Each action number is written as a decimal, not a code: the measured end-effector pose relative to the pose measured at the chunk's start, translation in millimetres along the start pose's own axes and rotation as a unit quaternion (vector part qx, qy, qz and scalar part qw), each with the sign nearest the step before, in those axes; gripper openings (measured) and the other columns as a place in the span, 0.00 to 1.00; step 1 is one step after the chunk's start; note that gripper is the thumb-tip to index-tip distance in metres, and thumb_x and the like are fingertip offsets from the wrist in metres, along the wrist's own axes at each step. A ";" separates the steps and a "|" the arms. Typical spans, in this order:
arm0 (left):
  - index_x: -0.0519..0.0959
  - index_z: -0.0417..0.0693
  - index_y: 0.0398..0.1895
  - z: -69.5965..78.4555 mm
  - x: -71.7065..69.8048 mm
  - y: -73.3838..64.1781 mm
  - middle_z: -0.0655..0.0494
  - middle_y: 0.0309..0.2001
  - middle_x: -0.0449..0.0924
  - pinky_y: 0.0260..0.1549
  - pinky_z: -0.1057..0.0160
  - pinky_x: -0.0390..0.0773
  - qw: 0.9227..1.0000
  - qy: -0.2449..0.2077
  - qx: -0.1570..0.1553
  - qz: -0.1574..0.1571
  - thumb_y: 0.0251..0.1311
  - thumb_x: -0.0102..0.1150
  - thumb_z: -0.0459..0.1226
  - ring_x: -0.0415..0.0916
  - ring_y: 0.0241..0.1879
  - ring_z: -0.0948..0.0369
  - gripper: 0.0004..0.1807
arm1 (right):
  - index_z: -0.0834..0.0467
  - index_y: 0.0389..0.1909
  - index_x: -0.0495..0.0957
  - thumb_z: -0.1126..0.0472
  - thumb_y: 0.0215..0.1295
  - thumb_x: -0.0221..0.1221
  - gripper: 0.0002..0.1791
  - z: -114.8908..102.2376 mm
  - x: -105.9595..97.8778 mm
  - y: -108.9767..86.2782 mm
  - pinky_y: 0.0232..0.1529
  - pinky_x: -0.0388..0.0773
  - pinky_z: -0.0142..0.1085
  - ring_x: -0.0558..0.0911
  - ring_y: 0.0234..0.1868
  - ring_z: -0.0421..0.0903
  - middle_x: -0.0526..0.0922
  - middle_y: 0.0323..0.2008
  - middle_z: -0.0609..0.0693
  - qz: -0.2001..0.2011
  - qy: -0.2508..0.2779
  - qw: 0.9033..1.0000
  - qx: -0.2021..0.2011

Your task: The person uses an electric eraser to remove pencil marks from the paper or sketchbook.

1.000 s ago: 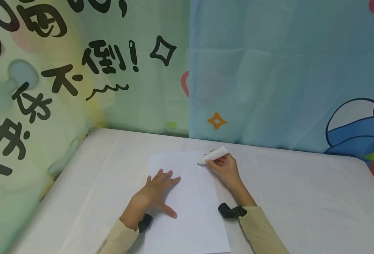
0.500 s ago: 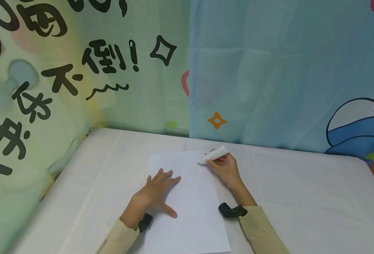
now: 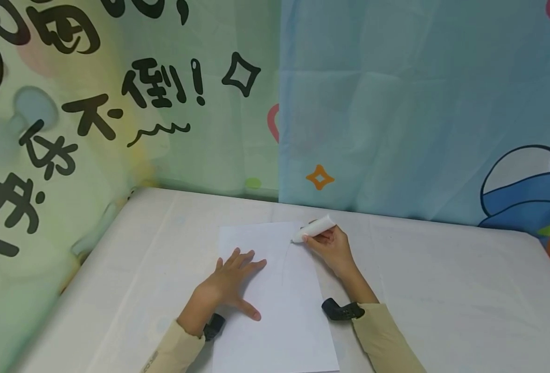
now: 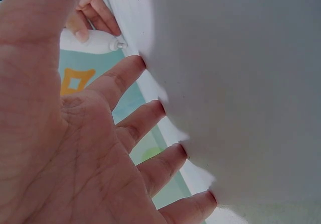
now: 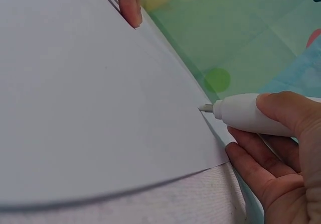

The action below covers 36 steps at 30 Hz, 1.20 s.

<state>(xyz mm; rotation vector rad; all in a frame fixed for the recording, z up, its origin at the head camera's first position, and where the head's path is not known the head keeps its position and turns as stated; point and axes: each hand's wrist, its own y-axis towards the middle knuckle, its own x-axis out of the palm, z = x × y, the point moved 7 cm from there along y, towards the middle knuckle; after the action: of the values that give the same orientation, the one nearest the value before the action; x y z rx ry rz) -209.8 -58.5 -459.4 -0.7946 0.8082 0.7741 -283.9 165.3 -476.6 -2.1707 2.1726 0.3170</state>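
Observation:
A thick white correction pen [image 3: 314, 229] with a thin metal tip is pinched in my right hand [image 3: 334, 250], tilted over the far right part of a white sheet of paper [image 3: 279, 326]. In the right wrist view the tip of the correction pen [image 5: 251, 112] meets the sheet [image 5: 100, 108] near its edge. A faint line runs down the paper from below the tip. My left hand [image 3: 230, 280] lies with fingers spread on the left side of the sheet. Seen from the left wrist, the fingertips [image 4: 178, 149] press on the paper, with the pen [image 4: 88, 41] beyond them.
The sheet lies on a table with a white cloth [image 3: 442, 290]. Behind it hangs a blue printed curtain [image 3: 396, 114], and a green one with black lettering [image 3: 209, 155] stands at the back left. Black wrist cameras [image 3: 341, 310] sit by both sleeves.
The right hand and the correction pen shift only very slightly at the same place. The faint line below the tip shows more clearly. The left hand stays where it was.

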 end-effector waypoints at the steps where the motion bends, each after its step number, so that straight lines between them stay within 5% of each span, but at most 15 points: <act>1: 0.62 0.55 0.73 0.0 0.0 0.0 0.48 0.76 0.51 0.68 0.32 0.44 1.000 -0.001 0.000 0.000 0.33 0.82 0.52 0.39 0.76 0.42 0.59 | 0.74 0.55 0.68 0.74 0.58 0.64 0.24 -0.1 0.1 0.0 0.45 0.76 0.21 0.79 0.39 0.27 0.78 0.50 0.72 0.000 0.000 1.000 -0.001; 17: 0.62 0.56 0.73 -1.7 1.4 0.9 0.48 0.76 0.51 0.68 0.32 0.44 1.000 0.003 0.001 0.002 0.32 0.82 0.52 0.39 0.76 0.42 0.59 | 0.74 0.53 0.70 0.76 0.57 0.64 0.22 -3.2 -0.1 -0.1 0.45 0.78 0.22 0.80 0.41 0.30 0.78 0.49 0.71 0.002 0.023 0.999 -0.039; 36: 0.62 0.55 0.73 -1.1 0.5 1.0 0.48 0.76 0.51 0.68 0.32 0.45 1.000 0.006 0.002 0.003 0.32 0.82 0.53 0.39 0.76 0.42 0.59 | 0.73 0.52 0.71 0.75 0.57 0.65 0.22 -4.0 -0.1 -1.0 0.45 0.78 0.22 0.80 0.41 0.29 0.79 0.48 0.71 0.001 0.014 0.999 -0.032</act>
<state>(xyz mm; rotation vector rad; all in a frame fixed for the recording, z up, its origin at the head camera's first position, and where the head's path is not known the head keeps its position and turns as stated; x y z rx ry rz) -210.8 -58.8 -460.6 -0.7951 0.8225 0.7738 -282.5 164.6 -472.7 -2.2185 2.2082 0.3635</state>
